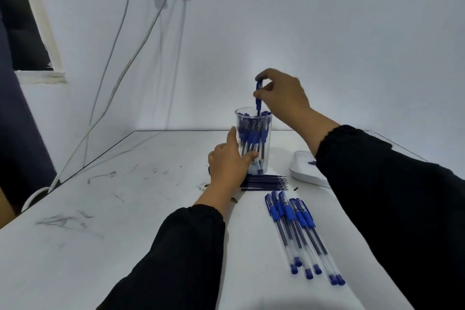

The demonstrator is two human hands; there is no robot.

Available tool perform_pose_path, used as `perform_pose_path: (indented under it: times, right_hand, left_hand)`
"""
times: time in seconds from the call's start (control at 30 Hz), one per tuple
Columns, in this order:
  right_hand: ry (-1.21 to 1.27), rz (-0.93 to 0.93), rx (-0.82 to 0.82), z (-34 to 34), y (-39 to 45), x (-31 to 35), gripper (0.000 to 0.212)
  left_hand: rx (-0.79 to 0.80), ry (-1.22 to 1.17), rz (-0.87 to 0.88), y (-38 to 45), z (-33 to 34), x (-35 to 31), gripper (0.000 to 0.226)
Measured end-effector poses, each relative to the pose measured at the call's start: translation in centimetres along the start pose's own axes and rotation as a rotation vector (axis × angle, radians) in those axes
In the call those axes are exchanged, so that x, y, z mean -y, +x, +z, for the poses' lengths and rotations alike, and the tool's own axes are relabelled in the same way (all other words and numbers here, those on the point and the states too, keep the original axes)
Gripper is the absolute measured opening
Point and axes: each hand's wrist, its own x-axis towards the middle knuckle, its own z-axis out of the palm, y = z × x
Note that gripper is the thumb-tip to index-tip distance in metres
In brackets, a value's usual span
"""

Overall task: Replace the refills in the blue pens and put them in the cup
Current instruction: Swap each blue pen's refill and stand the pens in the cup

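Two hands are at the clear cup (253, 138), which stands on the white surface (125, 209) and is already packed with blue pens. The right hand (281, 98) hovers just above the rim, its fingertips pinching one blue pen (258, 95) upright, tip dipping into the cup's mouth. The left hand (230, 161) steadies the cup from the side, forefinger up the wall and thumb curled round the lower part. Just below the left hand's wrist lies a bundle of dark refills (264, 182), and nearer still a row of capped pens (299, 231). A white tray (302, 168) sits under the right forearm.
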Motion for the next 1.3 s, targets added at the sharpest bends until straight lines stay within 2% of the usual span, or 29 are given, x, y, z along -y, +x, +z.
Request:
perform_pose_path:
  times: [0.17, 0.27, 0.37, 0.53, 0.7, 0.83, 0.93, 1.03, 1.13, 1.3]
  right_hand:
    - [-0.342, 0.006, 0.105, 1.4, 0.0, -1.2, 0.018]
    - [-0.441, 0.0, 0.133, 1.6, -0.4, -1.8, 0.039]
    - [-0.388, 0.001, 0.108, 1.3, -0.8, -2.2, 0.048]
    - [-0.177, -0.052, 0.015, -0.1, -3.0, -3.4, 0.034]
    - [0.0, 0.065, 0.044, -2.0, -8.5, -5.2, 0.024]
    - [-0.049, 0.14, 0.202, -2.3, -12.6, -8.0, 0.017]
    - [-0.069, 0.163, 0.321, -2.3, -14.6, -9.3, 0.019]
    - [-0.094, 0.162, 0.352, -2.4, -15.7, -9.6, 0.022]
    - [-0.208, 0.102, 0.415, -2.4, -16.0, -9.9, 0.024]
    - [-0.267, 0.069, 0.433, -2.1, -16.1, -10.2, 0.026]
  left_hand:
    - [0.0, -0.023, -0.01, 0.1, 0.1, 0.3, 0.072]
    - [0.012, -0.025, -0.027, 0.1, 0.2, 0.3, 0.072]
    - [0.005, -0.027, -0.03, -0.1, 0.0, 0.1, 0.071]
    - [0.018, 0.004, -0.01, -0.8, -0.9, -0.2, 0.068]
    - [0.044, 0.082, -0.066, -1.6, -2.5, -0.1, 0.061]
    - [0.064, 0.005, -0.085, -2.6, -4.2, -0.8, 0.039]
    - [0.165, -0.014, -0.051, -4.2, -4.8, -1.9, 0.024]
    - [0.296, 0.011, 0.007, -6.0, -4.6, -3.0, 0.012]
    - [0.397, 0.146, 0.05, -7.4, -4.0, -3.8, 0.016]
    - [0.436, 0.206, -0.004, -8.7, -3.7, -4.3, 0.024]
